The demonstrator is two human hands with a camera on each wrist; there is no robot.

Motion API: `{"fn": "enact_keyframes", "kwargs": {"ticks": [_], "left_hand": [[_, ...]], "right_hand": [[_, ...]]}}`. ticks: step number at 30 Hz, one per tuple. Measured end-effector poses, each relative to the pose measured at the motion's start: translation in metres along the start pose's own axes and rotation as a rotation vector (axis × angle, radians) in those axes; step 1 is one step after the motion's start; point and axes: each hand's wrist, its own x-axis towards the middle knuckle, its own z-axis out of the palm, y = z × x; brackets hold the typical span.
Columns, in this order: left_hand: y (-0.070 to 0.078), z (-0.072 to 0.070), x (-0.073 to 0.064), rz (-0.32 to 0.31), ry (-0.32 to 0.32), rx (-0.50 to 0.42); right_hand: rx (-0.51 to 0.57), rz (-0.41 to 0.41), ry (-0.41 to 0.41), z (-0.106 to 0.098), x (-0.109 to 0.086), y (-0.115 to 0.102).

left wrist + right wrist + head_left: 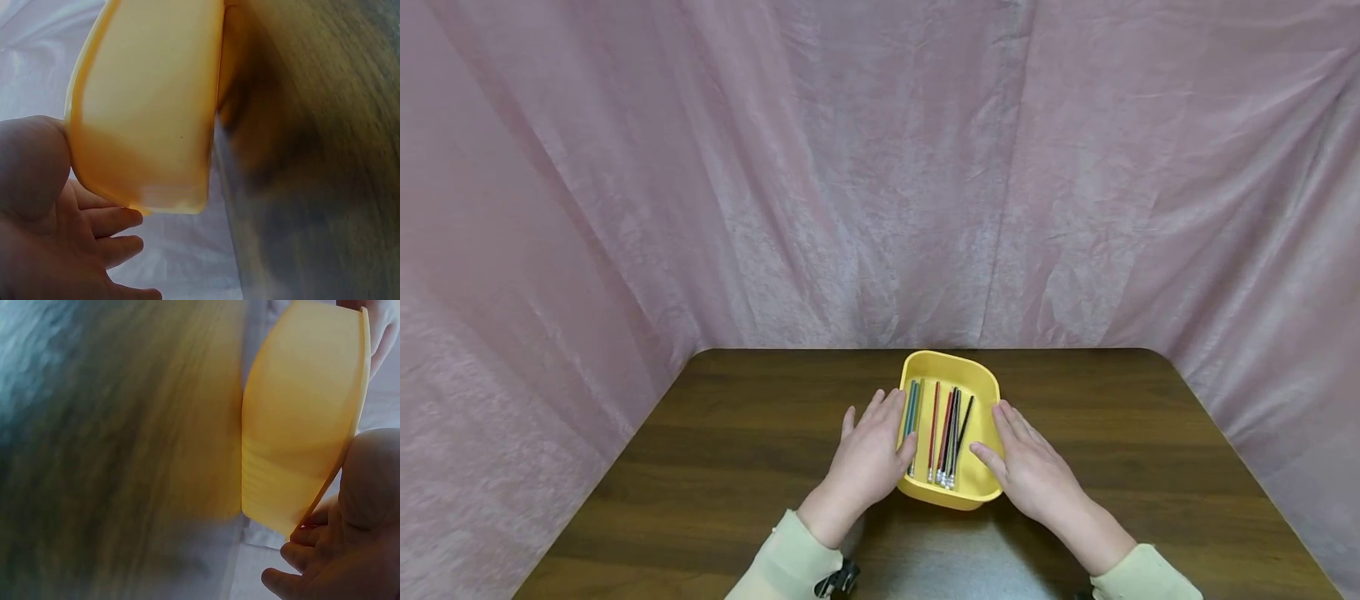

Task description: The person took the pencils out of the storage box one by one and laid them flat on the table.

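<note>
A yellow plastic tray (943, 502) stands on the wooden table, turned slightly askew. Inside it lie several pencils: teal ones (911, 408) along the left side, a red pencil (934, 429) near the middle, and a bunch with dark pencils (965, 421) right of it. My left hand (868, 454) touches the tray's left side with straight, spread fingers, its thumb over the rim. Against the right side rests my right hand (1037, 475), fingers extended along the outside and thumb reaching over the edge. Both wrist views show the tray's outer wall (150, 112) beside the hands.
The dark wooden table (760, 442) extends to both sides of the tray. Pink velvety curtains (880, 183) hang behind the table and at its sides. The tray's far end is close to the table's back edge.
</note>
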Motion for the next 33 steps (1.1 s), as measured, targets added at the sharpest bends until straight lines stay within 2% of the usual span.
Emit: {"fn": "enact_keyframes", "kwargs": {"ticks": [21,33], "left_hand": [[-0.002,-0.008,-0.002,-0.039,-0.032,-0.021],[-0.02,0.0,0.0,-0.051,-0.081,-0.022]], "right_hand": [[0.003,-0.038,0.013,0.002,0.004,-0.005],[0.021,-0.051,0.019,0.002,0.007,-0.01]]}}
